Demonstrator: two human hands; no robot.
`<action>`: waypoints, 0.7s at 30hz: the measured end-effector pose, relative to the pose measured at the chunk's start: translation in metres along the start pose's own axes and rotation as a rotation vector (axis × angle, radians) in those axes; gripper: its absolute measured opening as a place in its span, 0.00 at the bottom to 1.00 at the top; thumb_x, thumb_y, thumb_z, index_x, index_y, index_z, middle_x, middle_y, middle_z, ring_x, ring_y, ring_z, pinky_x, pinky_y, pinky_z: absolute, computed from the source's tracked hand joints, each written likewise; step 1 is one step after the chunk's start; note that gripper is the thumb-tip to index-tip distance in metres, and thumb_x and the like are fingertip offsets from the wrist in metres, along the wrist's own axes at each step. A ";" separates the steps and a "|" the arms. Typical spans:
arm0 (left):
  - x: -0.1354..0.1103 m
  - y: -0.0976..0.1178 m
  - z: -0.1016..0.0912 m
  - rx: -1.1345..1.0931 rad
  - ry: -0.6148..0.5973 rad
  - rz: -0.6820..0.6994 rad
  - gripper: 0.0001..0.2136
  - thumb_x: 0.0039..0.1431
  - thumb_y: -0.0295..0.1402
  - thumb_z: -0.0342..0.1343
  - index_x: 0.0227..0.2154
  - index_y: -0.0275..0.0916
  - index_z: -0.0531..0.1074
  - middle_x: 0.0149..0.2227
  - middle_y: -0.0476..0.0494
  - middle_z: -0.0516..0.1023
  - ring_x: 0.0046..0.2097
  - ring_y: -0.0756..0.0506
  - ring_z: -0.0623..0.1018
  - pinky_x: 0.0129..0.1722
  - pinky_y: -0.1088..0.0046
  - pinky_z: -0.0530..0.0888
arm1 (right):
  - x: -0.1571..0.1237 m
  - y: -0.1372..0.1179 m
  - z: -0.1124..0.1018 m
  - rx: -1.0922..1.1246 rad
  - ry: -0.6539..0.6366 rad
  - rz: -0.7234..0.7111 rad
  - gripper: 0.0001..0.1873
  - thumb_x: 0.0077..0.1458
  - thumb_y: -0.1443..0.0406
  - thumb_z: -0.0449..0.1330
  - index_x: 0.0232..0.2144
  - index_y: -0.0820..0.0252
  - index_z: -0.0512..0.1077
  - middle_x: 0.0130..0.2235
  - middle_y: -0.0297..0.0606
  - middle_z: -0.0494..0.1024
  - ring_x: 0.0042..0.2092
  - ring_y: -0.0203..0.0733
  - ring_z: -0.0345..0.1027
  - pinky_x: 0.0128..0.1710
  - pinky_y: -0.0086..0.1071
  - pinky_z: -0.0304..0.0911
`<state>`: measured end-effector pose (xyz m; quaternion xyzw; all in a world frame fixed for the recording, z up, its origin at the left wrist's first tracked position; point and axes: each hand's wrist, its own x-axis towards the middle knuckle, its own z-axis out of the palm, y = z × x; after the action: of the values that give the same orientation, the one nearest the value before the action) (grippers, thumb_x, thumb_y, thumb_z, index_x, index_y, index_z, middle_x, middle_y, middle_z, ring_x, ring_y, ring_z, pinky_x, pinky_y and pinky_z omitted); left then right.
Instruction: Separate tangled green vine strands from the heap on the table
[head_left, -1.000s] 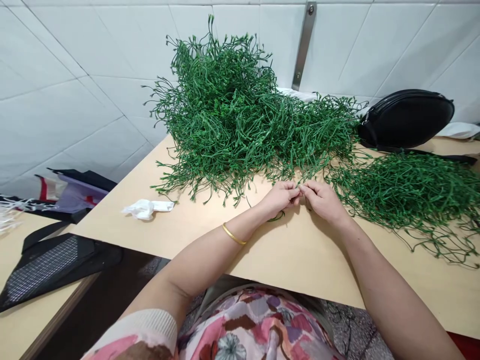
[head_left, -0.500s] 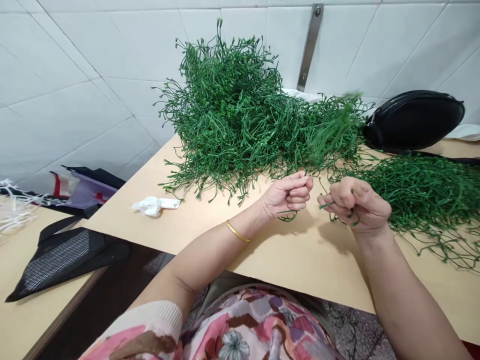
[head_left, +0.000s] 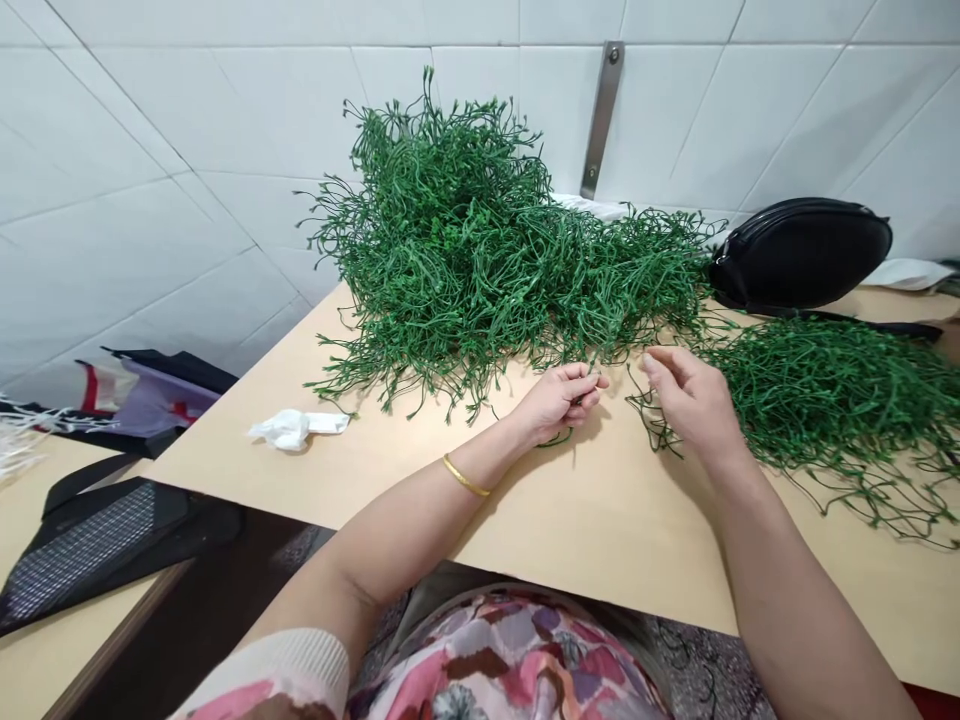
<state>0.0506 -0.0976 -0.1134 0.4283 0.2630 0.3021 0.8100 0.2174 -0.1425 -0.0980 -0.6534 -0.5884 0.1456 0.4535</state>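
Observation:
A tall heap of green plastic sprigs (head_left: 480, 250) rests on the light wooden table (head_left: 600, 520) against the tiled wall. A flatter heap of green sprigs (head_left: 832, 400) lies at the right. My left hand (head_left: 559, 400) rests on the table at the tall heap's front edge, its fingers curled round a small bunch of green stems (head_left: 556, 436). My right hand (head_left: 690, 400) hovers just left of the flat heap, fingers apart and slightly bent, holding nothing that I can see. A gold bangle (head_left: 465, 476) circles my left wrist.
A black pouch (head_left: 802, 250) lies at the back right by the wall. A crumpled white tissue (head_left: 289, 427) sits on the table's left part. A black mesh bag (head_left: 90, 545) lies on a lower table at the left. A metal bracket (head_left: 600, 115) runs up the wall.
My hands were pinched together, then pulled apart with my right fist lifting a sprig. Now the sprig lies with the right heap, my right hand has opened, and my left has lowered to the table.

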 end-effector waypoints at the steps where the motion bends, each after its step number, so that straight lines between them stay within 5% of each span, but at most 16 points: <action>1: 0.000 -0.001 0.001 0.012 -0.018 -0.008 0.07 0.53 0.33 0.55 0.27 0.34 0.66 0.16 0.56 0.60 0.14 0.60 0.52 0.14 0.84 0.46 | 0.000 -0.002 0.003 0.168 -0.054 0.088 0.18 0.51 0.54 0.56 0.39 0.60 0.70 0.35 0.43 0.77 0.33 0.41 0.68 0.33 0.37 0.61; 3: 0.000 -0.004 0.001 0.049 -0.073 -0.029 0.08 0.51 0.34 0.57 0.28 0.33 0.67 0.17 0.55 0.62 0.14 0.60 0.55 0.14 0.84 0.50 | 0.001 -0.003 0.008 0.443 -0.159 0.227 0.22 0.46 0.52 0.60 0.40 0.60 0.68 0.33 0.40 0.76 0.30 0.38 0.67 0.30 0.33 0.61; 6: 0.001 -0.009 0.000 0.126 -0.136 -0.063 0.11 0.47 0.36 0.61 0.27 0.32 0.69 0.19 0.50 0.69 0.17 0.57 0.65 0.17 0.82 0.61 | 0.002 -0.002 0.013 0.604 -0.221 0.252 0.19 0.41 0.55 0.64 0.33 0.60 0.67 0.28 0.34 0.72 0.27 0.34 0.65 0.27 0.29 0.59; 10: 0.002 -0.009 0.000 0.080 -0.041 -0.057 0.11 0.49 0.36 0.60 0.29 0.31 0.69 0.25 0.42 0.76 0.26 0.51 0.75 0.28 0.75 0.72 | -0.002 0.000 0.019 0.431 -0.205 0.117 0.13 0.44 0.59 0.60 0.21 0.59 0.61 0.21 0.27 0.61 0.24 0.31 0.56 0.24 0.27 0.54; 14: 0.002 -0.007 0.003 -0.002 0.046 -0.068 0.05 0.49 0.27 0.58 0.29 0.32 0.67 0.26 0.42 0.76 0.26 0.51 0.76 0.31 0.71 0.73 | -0.008 -0.003 0.024 0.184 -0.174 0.019 0.07 0.49 0.61 0.56 0.28 0.58 0.64 0.19 0.26 0.58 0.22 0.32 0.53 0.22 0.28 0.50; 18: -0.001 -0.005 0.009 -0.048 0.165 -0.097 0.10 0.48 0.21 0.54 0.32 0.36 0.60 0.21 0.47 0.74 0.22 0.51 0.74 0.25 0.75 0.70 | -0.011 -0.007 0.026 0.064 0.003 -0.024 0.12 0.49 0.63 0.56 0.37 0.57 0.61 0.18 0.23 0.61 0.21 0.32 0.54 0.24 0.28 0.52; 21: -0.004 -0.004 0.015 0.024 0.298 -0.012 0.15 0.47 0.20 0.53 0.35 0.39 0.57 0.17 0.54 0.70 0.15 0.55 0.65 0.18 0.82 0.60 | -0.011 -0.008 0.026 0.011 0.112 -0.089 0.10 0.49 0.63 0.58 0.34 0.57 0.61 0.19 0.24 0.62 0.21 0.31 0.54 0.25 0.28 0.53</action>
<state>0.0589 -0.1104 -0.1087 0.3870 0.3863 0.3544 0.7586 0.1906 -0.1424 -0.1096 -0.6312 -0.5898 0.0919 0.4952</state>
